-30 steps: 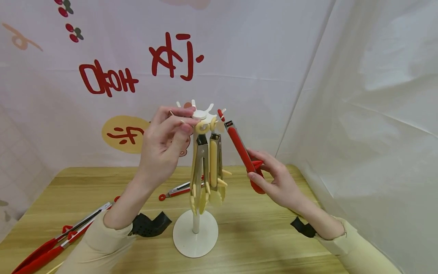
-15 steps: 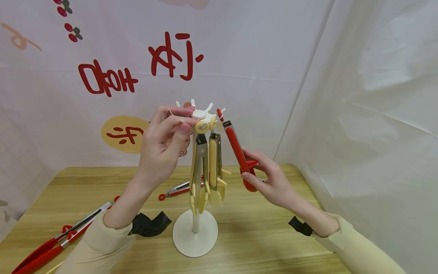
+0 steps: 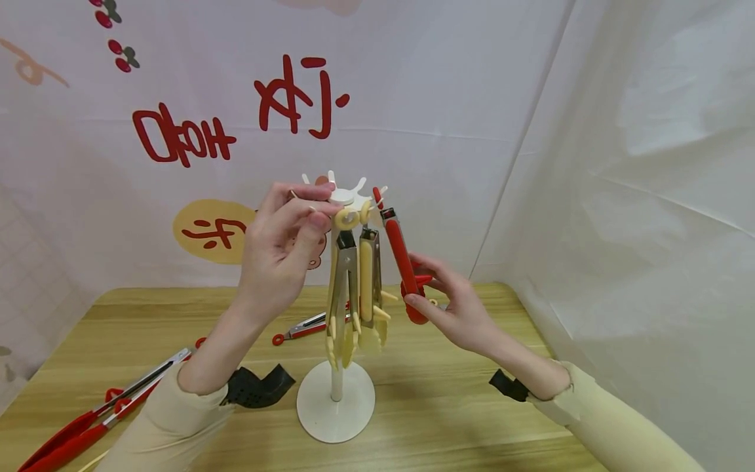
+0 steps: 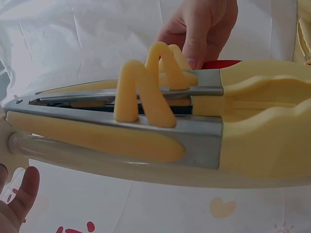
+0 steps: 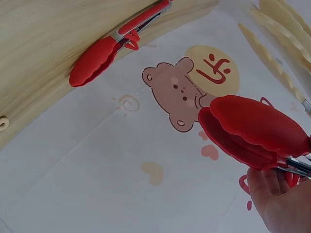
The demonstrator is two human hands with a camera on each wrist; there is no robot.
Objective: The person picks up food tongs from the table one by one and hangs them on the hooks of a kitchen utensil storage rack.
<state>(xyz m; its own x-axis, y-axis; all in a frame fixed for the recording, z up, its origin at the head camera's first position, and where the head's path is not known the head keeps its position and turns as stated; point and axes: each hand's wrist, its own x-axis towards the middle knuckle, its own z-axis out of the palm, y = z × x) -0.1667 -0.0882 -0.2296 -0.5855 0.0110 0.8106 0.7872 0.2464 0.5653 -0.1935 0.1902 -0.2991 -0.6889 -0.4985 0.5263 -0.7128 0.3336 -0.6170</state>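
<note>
My left hand (image 3: 277, 255) pinches the top of a white hanging rack (image 3: 342, 196) between thumb and fingers. From its hooks two pairs of cream tongs (image 3: 367, 275) hang by their ring ends, tips down. My right hand (image 3: 454, 301) grips a pair of red tongs (image 3: 399, 255) near the scalloped head, held tilted to the right of the rack. Their red pull loop is at a right-hand hook; whether the hook passes through it I cannot tell. In the left wrist view the cream tongs (image 4: 97, 133) fill the middle. The right wrist view shows the red scalloped head (image 5: 265, 124).
The rack's round white base (image 3: 336, 423) stands on the wooden table (image 3: 472, 413). Behind it lies another pair of red tongs (image 3: 309, 326). Long red-ended tongs (image 3: 77, 440) lie at the left, partly behind my forearm. A printed white cloth (image 3: 413, 85) hangs behind.
My right hand has moved left with the red tongs, bringing them closer to the rack and more upright. The left hand stays at the rack's top.
</note>
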